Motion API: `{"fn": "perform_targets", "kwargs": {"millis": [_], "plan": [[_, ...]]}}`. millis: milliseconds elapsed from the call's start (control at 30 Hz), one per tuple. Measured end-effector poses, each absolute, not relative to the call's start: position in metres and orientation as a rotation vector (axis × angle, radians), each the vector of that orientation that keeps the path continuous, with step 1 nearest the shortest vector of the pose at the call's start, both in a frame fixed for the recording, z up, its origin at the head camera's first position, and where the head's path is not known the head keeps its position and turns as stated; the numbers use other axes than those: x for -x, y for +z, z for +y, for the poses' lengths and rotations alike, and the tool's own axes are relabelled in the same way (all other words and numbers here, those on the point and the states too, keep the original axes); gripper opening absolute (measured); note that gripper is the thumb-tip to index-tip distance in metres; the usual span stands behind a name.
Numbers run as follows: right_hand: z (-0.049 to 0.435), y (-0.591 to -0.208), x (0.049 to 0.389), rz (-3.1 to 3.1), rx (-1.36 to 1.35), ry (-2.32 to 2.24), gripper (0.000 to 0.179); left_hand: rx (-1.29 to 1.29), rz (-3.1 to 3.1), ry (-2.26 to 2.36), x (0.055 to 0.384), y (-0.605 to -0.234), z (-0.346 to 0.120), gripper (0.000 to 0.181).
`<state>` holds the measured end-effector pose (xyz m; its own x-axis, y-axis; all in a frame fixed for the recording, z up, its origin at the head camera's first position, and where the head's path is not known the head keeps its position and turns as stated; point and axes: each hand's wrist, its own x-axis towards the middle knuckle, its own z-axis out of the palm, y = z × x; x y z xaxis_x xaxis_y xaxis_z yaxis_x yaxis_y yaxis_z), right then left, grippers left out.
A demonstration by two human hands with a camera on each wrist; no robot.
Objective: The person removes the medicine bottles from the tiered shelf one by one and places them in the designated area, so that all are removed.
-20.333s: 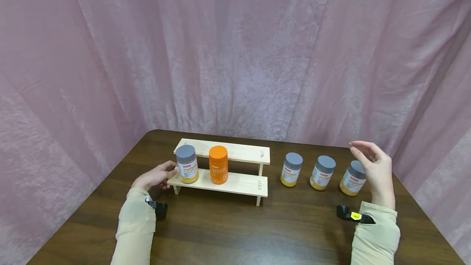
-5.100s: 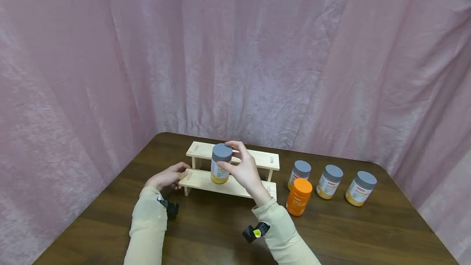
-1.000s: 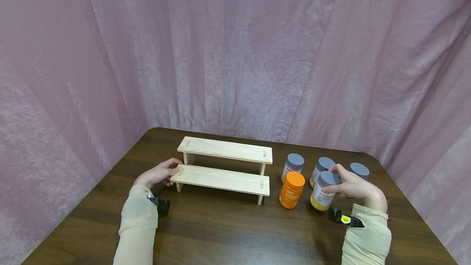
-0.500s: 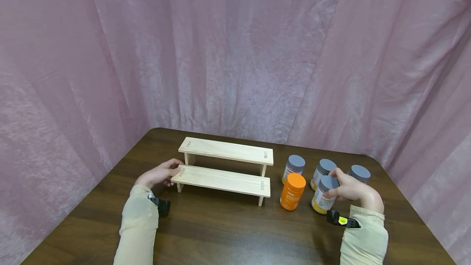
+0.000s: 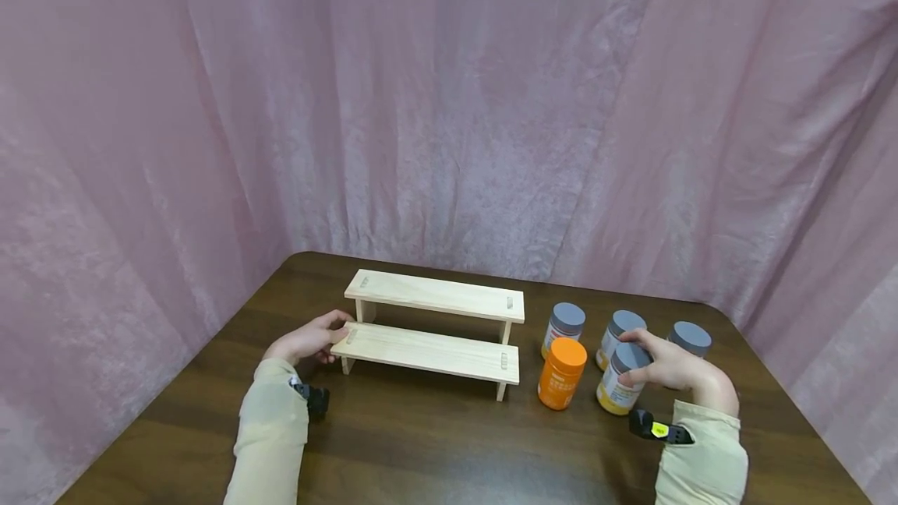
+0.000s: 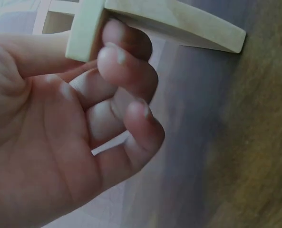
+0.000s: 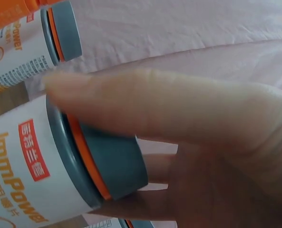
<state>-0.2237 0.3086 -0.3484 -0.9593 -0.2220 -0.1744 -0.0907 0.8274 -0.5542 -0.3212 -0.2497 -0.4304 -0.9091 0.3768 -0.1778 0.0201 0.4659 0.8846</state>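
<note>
In the head view my left hand (image 5: 312,340) grips the left end of the lower board (image 5: 428,351) of a pale two-step wooden rack. The left wrist view shows the thumb and curled fingertips (image 6: 114,66) on either side of the board's end (image 6: 86,31). Both boards are bare. To the right of the rack, my right hand (image 5: 673,365) holds a white-and-yellow supplement jar (image 5: 617,392) by its grey lid. In the right wrist view, the thumb (image 7: 131,99) lies across that lid (image 7: 114,164), other fingers behind it. The jar stands upright at the front of the group.
An orange jar (image 5: 561,380) stands just left of the held one. Behind them is a row of grey-lidded jars (image 5: 567,319), one (image 5: 690,336) partly hidden by my right hand. The dark wooden table (image 5: 449,450) ends at a pink curtain (image 5: 449,115).
Earlier, a grey-lidded jar and the orange jar stood on the lower board; later my right hand held the grey-lidded one there. Both now stand right of the rack. Over the last second little moves.
</note>
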Motion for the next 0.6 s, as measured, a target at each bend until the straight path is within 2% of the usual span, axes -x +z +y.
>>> {"fn": "perform_targets", "kwargs": {"millis": [400,600], "plan": [[0.3076,-0.3449,0.221,2.817,0.299,-0.807,0.062,-0.304,2.453,1.347,0.3163,-0.4273,-0.2472,0.031],[0.3057,-0.3456,0.2196,2.841,0.31,-0.792,0.056,-0.261,2.545,1.31,0.3181,-0.4231,-0.2458,0.045]]}}
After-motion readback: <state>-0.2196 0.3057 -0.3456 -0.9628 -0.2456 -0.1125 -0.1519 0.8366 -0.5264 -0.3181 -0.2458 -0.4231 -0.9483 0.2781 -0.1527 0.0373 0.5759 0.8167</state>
